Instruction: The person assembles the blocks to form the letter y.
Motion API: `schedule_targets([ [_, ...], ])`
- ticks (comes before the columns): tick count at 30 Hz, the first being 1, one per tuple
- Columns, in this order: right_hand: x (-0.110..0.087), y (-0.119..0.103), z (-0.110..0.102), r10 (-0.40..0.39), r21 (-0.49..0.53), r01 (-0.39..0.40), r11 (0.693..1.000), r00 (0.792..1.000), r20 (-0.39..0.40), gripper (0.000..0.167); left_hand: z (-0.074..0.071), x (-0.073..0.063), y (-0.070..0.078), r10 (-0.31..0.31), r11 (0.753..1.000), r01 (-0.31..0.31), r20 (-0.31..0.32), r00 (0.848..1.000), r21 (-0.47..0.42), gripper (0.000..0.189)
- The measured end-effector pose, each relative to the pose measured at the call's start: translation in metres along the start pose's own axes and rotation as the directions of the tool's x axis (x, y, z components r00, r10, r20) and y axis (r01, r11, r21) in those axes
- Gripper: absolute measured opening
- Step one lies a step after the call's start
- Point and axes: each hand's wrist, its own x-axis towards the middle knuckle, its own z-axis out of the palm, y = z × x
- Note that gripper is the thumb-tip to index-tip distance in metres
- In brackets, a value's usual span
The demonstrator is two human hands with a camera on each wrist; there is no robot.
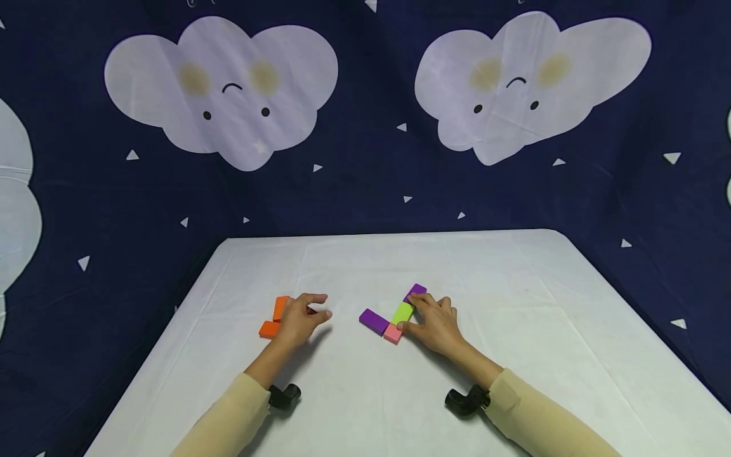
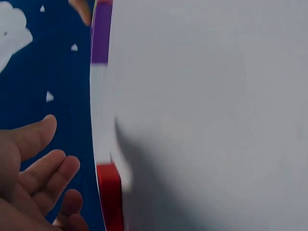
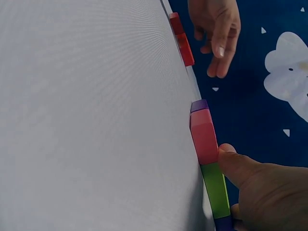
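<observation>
My left hand (image 1: 298, 320) hovers over orange blocks, thumb and fingers apart and holding nothing. One orange block (image 1: 280, 308) lies beyond a second orange block (image 1: 270, 329). Part of a dark red block (image 1: 311, 310) shows between that hand's thumb and index finger; the left wrist view shows a red block (image 2: 110, 197) beside the hand. My right hand (image 1: 436, 325) spans a lime-green block (image 1: 402, 313), thumb by its near end and fingers at its far end. A purple block (image 1: 417, 291) adjoins its far end, a pink block (image 1: 393, 334) its near end. Another purple block (image 1: 374, 321) extends left from the pink one.
A white cloth (image 1: 365, 406) covers the table, whose far edge meets a dark blue curtain (image 1: 365, 197) printed with clouds and triangles. Black wrist cameras (image 1: 467, 402) sit at both cuffs, low over the cloth.
</observation>
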Motion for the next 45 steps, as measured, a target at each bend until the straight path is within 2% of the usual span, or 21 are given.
schedule_targets([
  [5, 0.000, 0.000, -0.001, -0.002, 0.003, 0.002, 1.000, 1.000, -0.001, 0.072, -0.016, 0.003, -0.012, -0.038, 0.998, 0.037, 0.008, 0.999, 0.053, 0.040],
  [9, -0.001, 0.000, -0.001, -0.002, 0.005, 0.002, 1.000, 1.000, -0.002, 0.072, -0.024, 0.003, -0.018, 0.007, 0.988, -0.003, -0.022, 1.000, 0.157, 0.042],
  [13, -0.001, 0.000, -0.001, -0.002, 0.002, 0.002, 1.000, 1.000, -0.002, 0.072, -0.028, 0.003, -0.023, 0.055, 0.973, -0.049, -0.022, 0.998, 0.227, 0.046],
  [22, -0.001, -0.001, -0.002, 0.000, -0.002, 0.000, 1.000, 1.000, 0.002, 0.072, -0.031, 0.006, -0.030, 0.048, 0.956, -0.046, 0.001, 0.999, 0.291, 0.057],
  [33, -0.001, 0.000, -0.001, 0.001, -0.002, -0.001, 1.000, 1.000, -0.001, 0.072, -0.028, 0.007, -0.031, 0.065, 0.915, -0.065, 0.012, 0.998, 0.398, 0.064],
  [45, -0.001, -0.001, -0.001, -0.001, -0.003, 0.001, 1.000, 1.000, 0.000, 0.072, -0.027, 0.007, -0.030, 0.082, 0.900, -0.082, 0.019, 0.996, 0.428, 0.063],
])
